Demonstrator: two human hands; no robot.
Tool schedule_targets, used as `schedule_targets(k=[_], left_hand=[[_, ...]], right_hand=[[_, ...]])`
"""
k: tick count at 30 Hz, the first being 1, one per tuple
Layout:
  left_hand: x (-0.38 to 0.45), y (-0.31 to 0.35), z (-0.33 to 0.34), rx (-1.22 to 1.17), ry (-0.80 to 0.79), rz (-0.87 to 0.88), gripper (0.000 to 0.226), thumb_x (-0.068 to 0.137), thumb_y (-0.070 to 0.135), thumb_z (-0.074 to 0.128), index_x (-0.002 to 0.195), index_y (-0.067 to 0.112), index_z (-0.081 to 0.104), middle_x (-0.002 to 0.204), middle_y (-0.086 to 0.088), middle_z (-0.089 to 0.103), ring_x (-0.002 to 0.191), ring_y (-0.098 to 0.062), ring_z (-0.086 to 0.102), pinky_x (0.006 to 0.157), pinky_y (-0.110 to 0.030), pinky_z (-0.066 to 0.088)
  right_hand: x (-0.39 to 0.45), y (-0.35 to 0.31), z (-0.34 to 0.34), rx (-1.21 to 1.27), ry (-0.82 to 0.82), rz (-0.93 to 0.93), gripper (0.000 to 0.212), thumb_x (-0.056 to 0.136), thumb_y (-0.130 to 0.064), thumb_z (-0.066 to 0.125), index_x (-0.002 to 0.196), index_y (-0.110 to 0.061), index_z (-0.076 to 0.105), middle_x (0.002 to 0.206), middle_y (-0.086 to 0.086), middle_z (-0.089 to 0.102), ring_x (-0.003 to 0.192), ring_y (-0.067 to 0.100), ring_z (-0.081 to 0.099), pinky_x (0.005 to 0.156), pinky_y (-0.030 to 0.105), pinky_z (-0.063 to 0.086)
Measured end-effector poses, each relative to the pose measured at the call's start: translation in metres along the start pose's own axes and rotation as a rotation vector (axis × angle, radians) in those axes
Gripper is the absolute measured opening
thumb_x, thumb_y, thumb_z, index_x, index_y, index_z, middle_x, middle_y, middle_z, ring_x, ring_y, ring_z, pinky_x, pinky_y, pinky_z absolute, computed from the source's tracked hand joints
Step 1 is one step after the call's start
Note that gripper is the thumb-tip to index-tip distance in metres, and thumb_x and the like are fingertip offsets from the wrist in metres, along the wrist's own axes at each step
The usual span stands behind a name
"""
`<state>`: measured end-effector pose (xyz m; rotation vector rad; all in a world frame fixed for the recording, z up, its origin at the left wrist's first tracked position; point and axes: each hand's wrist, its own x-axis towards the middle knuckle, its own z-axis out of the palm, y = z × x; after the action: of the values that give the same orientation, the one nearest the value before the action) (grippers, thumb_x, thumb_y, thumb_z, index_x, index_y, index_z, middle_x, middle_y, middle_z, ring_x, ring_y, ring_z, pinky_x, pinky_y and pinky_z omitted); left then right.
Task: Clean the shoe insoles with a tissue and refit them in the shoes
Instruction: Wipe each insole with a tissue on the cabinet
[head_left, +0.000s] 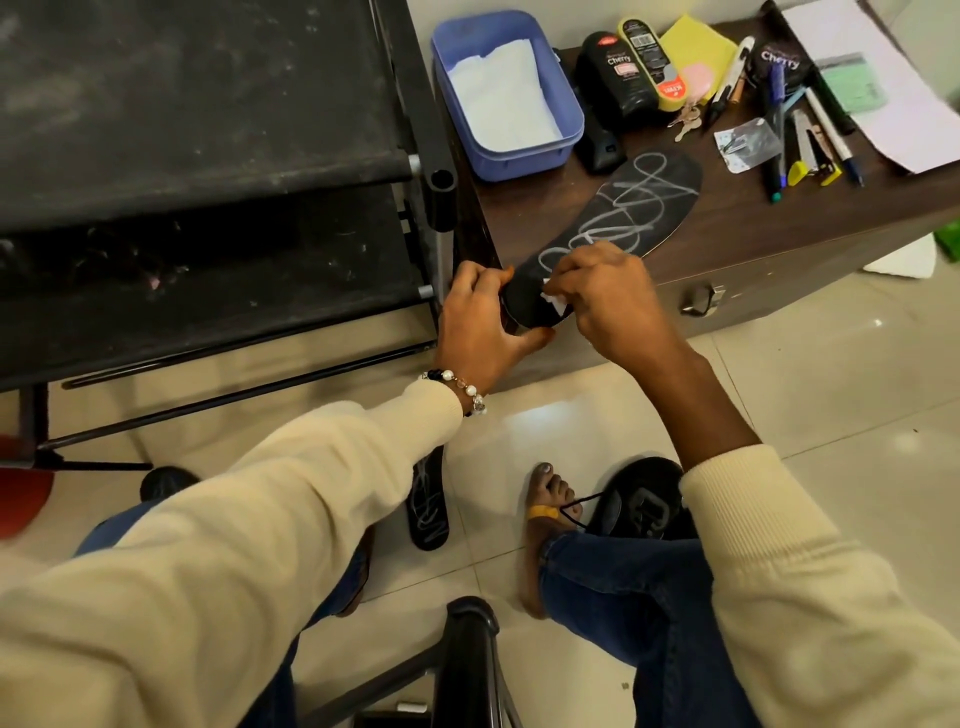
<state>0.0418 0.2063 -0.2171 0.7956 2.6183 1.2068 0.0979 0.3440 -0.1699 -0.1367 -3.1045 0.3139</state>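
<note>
Blue plastic tub (569, 111) far on the cabinet (727, 228), white tissue sheets (501, 98) inside. Black scribbled insole (623, 208) lies on the cabinet's near-left corner, heel overhanging. Left hand (483, 322) grips the heel; right hand (608, 296) pinches a tissue (553, 300) against it. Second insole (428, 506) and black shoe (641, 499) near, on the floor.

Hidden and cut-off parts
Tissue (551, 300) mostly covered by right hand (608, 301); insole (618, 218) heel hidden under both hands; second insole (429, 506) top behind left sleeve (260, 499); black shoe (641, 501) partly behind right forearm; polish label text unreadable
</note>
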Motion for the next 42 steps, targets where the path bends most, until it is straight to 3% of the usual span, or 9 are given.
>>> schedule_targets(k=[5,8,13,18,24,29,34,39,42], left_hand=[[0.001,0.001,-0.001,-0.007,-0.008,0.001,0.068,0.061,0.032,0.088,0.117,0.002,0.061,0.112,-0.013,0.053,0.094,-0.021,0.054,0.081,-0.024,0.045],[0.001,0.001,-0.001,-0.020,0.002,0.001,0.066,0.062,0.033,0.088,0.114,0.003,0.062,0.109,-0.012,0.053,0.091,-0.019,0.053,0.079,-0.024,0.045],[0.001,0.001,-0.001,-0.013,-0.008,-0.014,0.067,0.061,0.032,0.088,0.115,0.003,0.061,0.112,-0.011,0.053,0.094,-0.019,0.053,0.079,-0.021,0.042],[0.002,0.000,0.000,-0.031,-0.005,-0.036,0.071,0.063,0.033,0.087,0.121,0.003,0.057,0.117,-0.010,0.052,0.102,-0.019,0.052,0.083,-0.018,0.037],[0.001,-0.001,0.000,-0.056,-0.001,-0.046,0.071,0.063,0.032,0.087,0.120,0.003,0.057,0.117,-0.010,0.052,0.102,-0.020,0.053,0.085,-0.021,0.041],[0.001,0.000,0.000,-0.043,-0.002,-0.043,0.073,0.063,0.036,0.087,0.121,0.004,0.056,0.116,-0.009,0.051,0.102,-0.018,0.052,0.087,-0.023,0.044],[0.001,0.000,0.000,-0.044,-0.003,-0.048,0.070,0.064,0.033,0.087,0.119,0.003,0.057,0.116,-0.009,0.051,0.101,-0.017,0.051,0.084,-0.017,0.039],[0.001,0.000,0.000,-0.042,-0.003,-0.052,0.070,0.064,0.035,0.086,0.120,0.004,0.056,0.116,-0.009,0.051,0.100,-0.016,0.050,0.082,-0.016,0.038],[0.001,0.000,0.000,-0.040,0.002,-0.047,0.068,0.063,0.032,0.087,0.117,0.002,0.058,0.115,-0.011,0.052,0.099,-0.019,0.051,0.082,-0.016,0.037]], right_hand=[[0.008,-0.014,0.004,0.003,-0.040,-0.124,0.018,0.070,0.004,0.068,0.087,0.003,0.073,0.092,0.019,0.067,0.087,0.038,0.058,0.069,0.043,0.051],[0.008,-0.006,0.006,0.005,0.032,-0.034,0.022,0.075,0.002,0.067,0.096,0.000,0.073,0.099,0.020,0.066,0.094,0.040,0.056,0.073,0.042,0.048],[0.017,-0.018,0.014,0.001,0.033,-0.090,0.021,0.065,0.004,0.071,0.085,-0.003,0.074,0.081,0.018,0.065,0.076,0.039,0.059,0.061,0.032,0.044],[0.020,-0.016,0.014,0.122,0.181,0.080,0.018,0.082,-0.006,0.060,0.098,-0.003,0.068,0.092,0.017,0.067,0.089,0.035,0.059,0.073,0.038,0.044],[0.024,-0.023,0.024,0.332,0.223,0.132,0.026,0.084,-0.015,0.061,0.104,-0.008,0.045,0.089,0.013,0.061,0.078,0.028,0.058,0.067,0.040,0.050],[0.026,-0.015,0.023,0.415,0.347,0.240,0.032,0.084,-0.014,0.064,0.110,-0.007,0.046,0.098,0.008,0.063,0.083,0.021,0.061,0.068,0.025,0.046],[0.028,-0.022,0.025,0.422,0.300,0.190,0.033,0.083,-0.014,0.064,0.109,-0.007,0.045,0.100,0.009,0.062,0.086,0.024,0.061,0.071,0.033,0.050],[0.026,-0.015,0.022,0.460,0.367,0.310,0.033,0.080,-0.011,0.068,0.105,-0.007,0.046,0.093,0.008,0.064,0.082,0.023,0.062,0.072,0.039,0.053],[0.027,-0.024,0.022,0.451,0.300,0.223,0.030,0.082,-0.013,0.066,0.104,-0.007,0.047,0.093,0.009,0.064,0.083,0.023,0.062,0.072,0.038,0.052]])
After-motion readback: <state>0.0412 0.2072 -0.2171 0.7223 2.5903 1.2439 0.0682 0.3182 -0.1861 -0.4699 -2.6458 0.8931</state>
